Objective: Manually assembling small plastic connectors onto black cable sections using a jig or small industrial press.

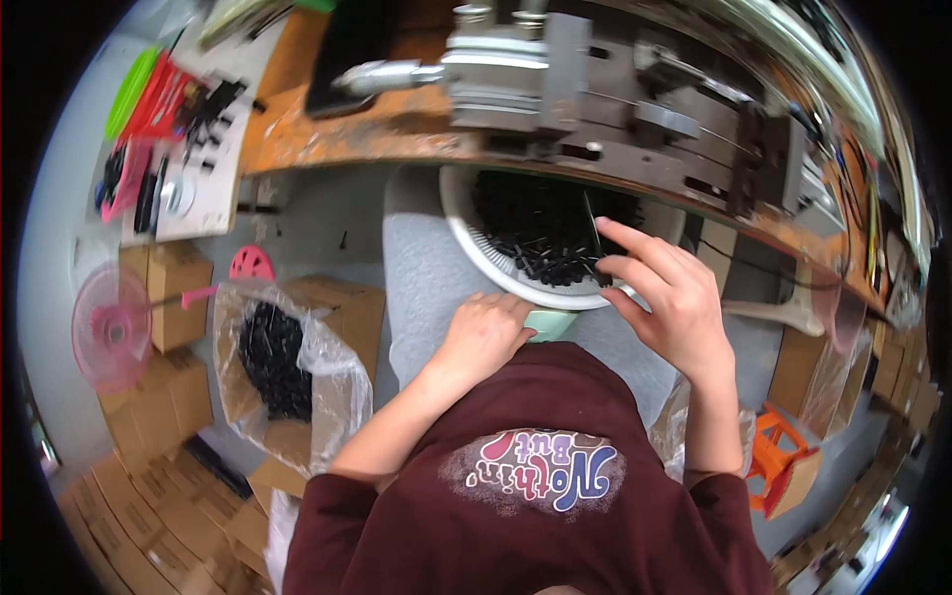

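A white round plastic basket (474, 241) sits across my lap, partly under the bench edge, and it holds a heap of small black tube-like pieces (540, 233). My right hand (666, 293) is over the basket's right side. Its thumb and fingers pinch a thin metal rod (592, 218) that stands nearly upright, with something dark near its lower end. Against the near left rim of the basket rests my left hand (484, 332). Its fingers lie on the rim area, and I see nothing in them. A pale green edge (551, 323) shows under the basket.
A metal vise-like machine (501, 74) stands on the worn wooden bench (347, 144). To the left, a carton lined with clear plastic (337, 372) holds more black pieces (273, 357). A pink fan (112, 325), cardboard boxes (164, 397) and an orange stool (778, 456) surround me.
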The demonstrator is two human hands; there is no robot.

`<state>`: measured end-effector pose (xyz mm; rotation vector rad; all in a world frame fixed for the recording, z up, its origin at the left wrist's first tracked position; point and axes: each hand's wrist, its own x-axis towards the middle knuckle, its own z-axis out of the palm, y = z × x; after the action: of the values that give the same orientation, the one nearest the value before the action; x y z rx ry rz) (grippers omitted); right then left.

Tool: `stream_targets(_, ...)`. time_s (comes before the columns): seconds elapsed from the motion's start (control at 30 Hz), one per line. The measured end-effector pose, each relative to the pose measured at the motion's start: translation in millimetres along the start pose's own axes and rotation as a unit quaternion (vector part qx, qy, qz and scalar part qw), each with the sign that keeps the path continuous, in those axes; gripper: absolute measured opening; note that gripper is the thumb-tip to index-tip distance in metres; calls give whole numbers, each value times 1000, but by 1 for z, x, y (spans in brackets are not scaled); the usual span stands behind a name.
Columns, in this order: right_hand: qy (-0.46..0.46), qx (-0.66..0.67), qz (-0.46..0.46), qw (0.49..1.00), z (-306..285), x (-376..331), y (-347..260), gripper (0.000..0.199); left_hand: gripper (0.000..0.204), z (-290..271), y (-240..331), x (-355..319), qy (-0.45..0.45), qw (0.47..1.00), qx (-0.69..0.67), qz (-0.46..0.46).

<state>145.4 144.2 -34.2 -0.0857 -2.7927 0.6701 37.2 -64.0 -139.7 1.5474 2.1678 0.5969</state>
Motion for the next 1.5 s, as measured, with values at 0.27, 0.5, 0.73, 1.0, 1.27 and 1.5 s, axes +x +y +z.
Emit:
stream_targets(0.27,153,301,-78,938,-64,-32,-49,29,21,42,-12,3,31,995,27,91)
stream_targets(0.5,195,228,18,954,-50,1,-23,27,22,64,-14,4,31,992,11,121)
stream_targets(0.73,203,289,28,935,-51,18,-1,26,21,60,-22,0,14,996,3,93)
stream_targets(1.0,220,438,-9,872,-71,28,2,25,18,54,-20,0,1,995,10,102)
stream_targets(1.27,191,640,-142,731,-111,16,-13,25,17,42,-19,-12,21,997,3,79)
stream_targets(1.5,213,662,-264,668,-154,-28,-47,26,19,32,-8,12,-29,992,8,119)
